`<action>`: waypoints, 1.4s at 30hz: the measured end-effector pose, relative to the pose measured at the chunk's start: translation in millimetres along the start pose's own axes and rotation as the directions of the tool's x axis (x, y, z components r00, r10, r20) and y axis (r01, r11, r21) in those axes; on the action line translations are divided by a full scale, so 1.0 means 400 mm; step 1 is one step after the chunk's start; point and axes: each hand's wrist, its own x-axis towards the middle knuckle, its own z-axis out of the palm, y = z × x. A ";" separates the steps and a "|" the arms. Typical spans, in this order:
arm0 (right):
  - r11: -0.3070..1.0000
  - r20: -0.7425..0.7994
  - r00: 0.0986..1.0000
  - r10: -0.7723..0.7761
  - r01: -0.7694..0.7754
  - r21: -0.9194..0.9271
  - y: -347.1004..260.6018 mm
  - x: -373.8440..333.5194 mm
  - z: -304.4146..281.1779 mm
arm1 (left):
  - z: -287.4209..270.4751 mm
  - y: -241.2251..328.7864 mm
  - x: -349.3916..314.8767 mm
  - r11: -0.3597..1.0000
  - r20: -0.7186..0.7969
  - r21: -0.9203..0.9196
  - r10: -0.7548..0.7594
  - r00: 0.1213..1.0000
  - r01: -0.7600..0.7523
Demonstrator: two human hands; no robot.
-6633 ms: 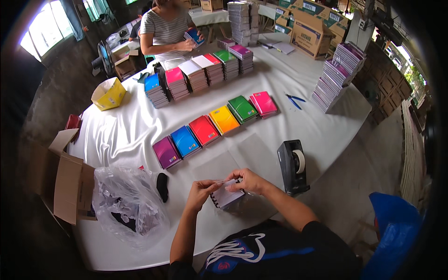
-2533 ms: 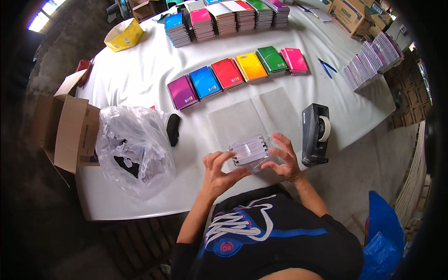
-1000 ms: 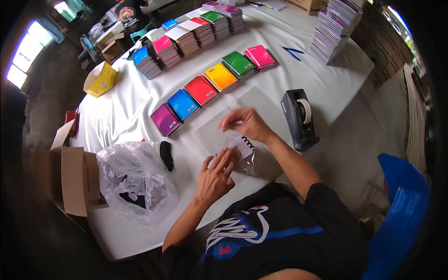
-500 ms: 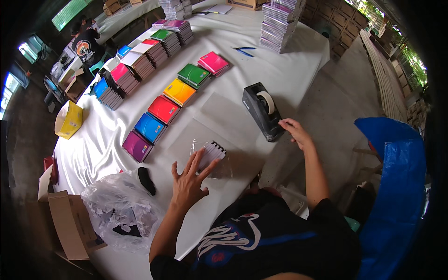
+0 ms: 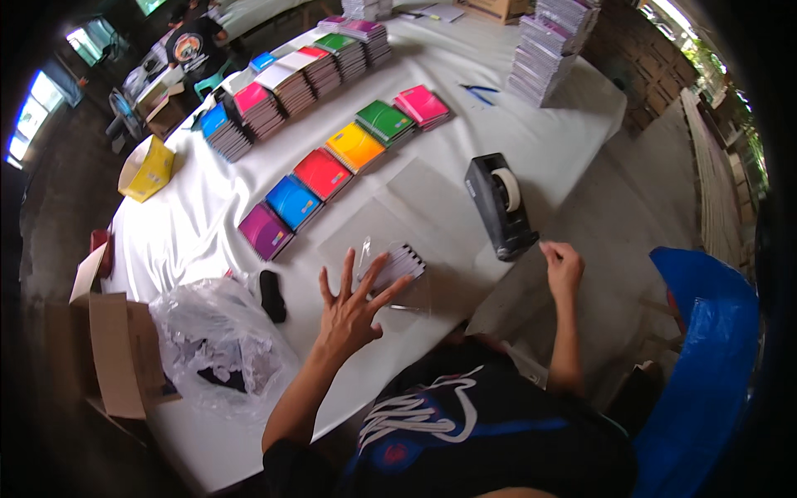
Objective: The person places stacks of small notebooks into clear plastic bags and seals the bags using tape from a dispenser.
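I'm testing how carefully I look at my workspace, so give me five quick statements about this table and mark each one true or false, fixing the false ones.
1. The left hand is spread over the wrapped notebooks. True.
2. The right hand lies on them too. False: it is held apart, near the lower end of the tape dispenser.
3. The blue pliers lie farther from the person than the tape dispenser. True.
4. Pink notebooks form the left end of the nearer row. False: the purple notebooks do.
5. The yellow notebooks lie between the red notebooks and the green notebooks. True.
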 end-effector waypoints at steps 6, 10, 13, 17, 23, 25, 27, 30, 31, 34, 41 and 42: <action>0.786 0.750 0.394 -0.531 -0.100 0.610 -0.409 0.143 0.068 | 0.006 -0.016 -0.007 0.999 0.014 0.051 -0.004 1.000 0.004; 0.826 0.699 0.504 -0.507 0.515 0.228 -0.530 0.139 0.184 | -0.008 -0.009 0.006 0.998 0.020 0.067 0.019 1.000 -0.021; 0.805 0.759 0.584 -0.289 0.577 -0.138 -0.547 0.193 0.136 | -0.014 -0.010 0.007 0.999 0.055 0.041 -0.001 0.999 -0.001; 0.642 0.539 0.382 -0.750 0.616 0.456 -0.378 0.198 0.125 | -0.003 -0.012 0.004 0.987 0.057 -0.154 -0.032 0.998 0.040; 0.340 -0.078 0.526 -0.847 0.648 0.681 -0.429 0.029 0.192 | 0.072 -0.020 0.026 0.834 -0.165 -0.551 -0.130 0.978 0.018; 0.418 0.076 0.538 -0.840 0.550 0.723 -0.439 0.045 0.174 | 0.082 -0.009 0.046 0.820 -0.266 -0.572 -0.184 0.946 -0.002; 0.472 0.221 0.537 -0.814 0.391 0.790 -0.433 0.062 0.180 | 0.093 -0.001 0.062 0.804 -0.369 -0.594 -0.247 0.896 -0.023; 0.231 0.443 0.754 -0.485 -0.379 0.896 -0.426 0.067 0.199 | 0.101 -0.002 0.087 0.541 -0.434 -0.826 -0.434 0.789 -0.157; 0.316 0.515 0.712 -0.478 -0.408 0.857 -0.413 0.075 0.198 | 0.090 -0.004 0.100 0.556 -0.519 -0.798 -0.439 0.733 -0.232; 0.640 0.549 0.593 -0.589 -0.073 0.765 -0.434 0.034 0.225 | 0.119 -0.038 0.118 0.443 -0.338 -0.890 -0.488 0.805 -0.105; 0.660 0.715 0.504 -0.485 -0.325 0.677 -0.469 0.083 0.298 | 0.166 -0.040 0.086 0.135 -0.120 -0.990 -0.619 0.776 -0.046; 0.693 0.772 0.437 -0.461 -0.366 0.621 -0.468 0.094 0.297 | 0.173 -0.041 0.079 0.104 -0.080 -0.994 -0.581 0.810 -0.023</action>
